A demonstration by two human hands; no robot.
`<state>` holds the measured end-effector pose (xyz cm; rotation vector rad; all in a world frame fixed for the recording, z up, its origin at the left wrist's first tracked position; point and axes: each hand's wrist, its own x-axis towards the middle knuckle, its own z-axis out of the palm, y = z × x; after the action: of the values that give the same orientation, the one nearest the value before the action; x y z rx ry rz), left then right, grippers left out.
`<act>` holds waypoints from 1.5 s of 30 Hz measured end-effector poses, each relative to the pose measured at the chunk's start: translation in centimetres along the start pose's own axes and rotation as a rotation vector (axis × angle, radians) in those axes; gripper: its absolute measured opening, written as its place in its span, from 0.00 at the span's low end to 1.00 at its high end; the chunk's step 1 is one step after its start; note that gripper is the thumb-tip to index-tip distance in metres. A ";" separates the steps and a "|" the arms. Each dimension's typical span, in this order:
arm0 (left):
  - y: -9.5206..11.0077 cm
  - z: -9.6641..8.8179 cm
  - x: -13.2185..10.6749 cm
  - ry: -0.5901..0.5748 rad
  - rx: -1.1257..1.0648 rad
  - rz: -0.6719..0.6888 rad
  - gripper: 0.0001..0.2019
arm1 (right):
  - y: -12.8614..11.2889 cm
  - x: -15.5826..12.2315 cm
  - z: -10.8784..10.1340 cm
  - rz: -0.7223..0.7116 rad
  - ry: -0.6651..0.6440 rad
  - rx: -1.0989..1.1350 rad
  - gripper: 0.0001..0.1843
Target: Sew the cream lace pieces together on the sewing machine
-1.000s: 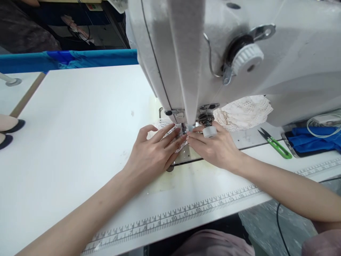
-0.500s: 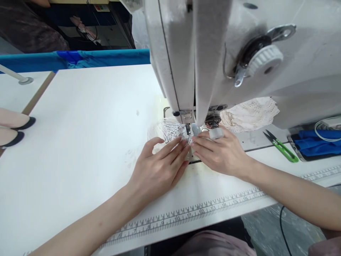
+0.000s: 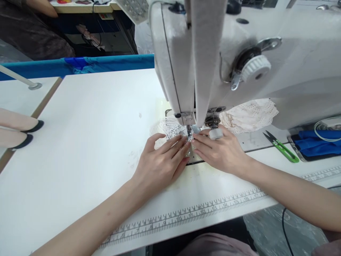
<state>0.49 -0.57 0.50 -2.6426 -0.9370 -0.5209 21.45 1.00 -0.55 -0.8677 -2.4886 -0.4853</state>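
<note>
White lace (image 3: pixel 171 127) lies under the presser foot (image 3: pixel 189 132) of a sewing machine (image 3: pixel 176 64). My left hand (image 3: pixel 162 158) rests on the near edge of the lace, fingers stretched out flat and thumb apart. My right hand (image 3: pixel 220 151) lies flat from the other side, its fingertips on the lace just right of the needle; its upper fingers are partly hidden behind a white knob. The two hands' fingertips nearly meet in front of the foot. More pale lace (image 3: pixel 250 115) is bunched behind the right hand, under the machine arm.
Green thread snips (image 3: pixel 283 149) lie at the right, beside a dark tray (image 3: pixel 297 145) with blue cloth. A printed ruler (image 3: pixel 183 217) runs along the table's front edge. Two pale cylinders with black bands (image 3: pixel 20 129) are at the left. Another person (image 3: pixel 29 28) is at the back left.
The view has shifted slightly, so the machine and the table's far edge sit a little differently. Both hands stay by the presser foot, on the lace, almost unmoved.
</note>
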 end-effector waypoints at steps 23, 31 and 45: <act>-0.9 0.9 0.4 -0.002 -0.080 -0.087 0.13 | -0.1 0.3 0.1 0.068 -0.078 -0.053 0.15; -1.1 1.0 0.2 0.063 -0.069 -0.070 0.13 | 0.0 0.3 0.0 0.056 -0.033 -0.029 0.13; -2.2 -0.8 -0.2 0.136 0.079 0.004 0.06 | -1.5 0.6 -1.3 -0.048 0.117 -0.032 0.10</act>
<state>-1.29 0.66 1.49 -2.5031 -0.8920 -0.6402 20.49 -0.45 0.57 -0.7709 -2.4051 -0.5761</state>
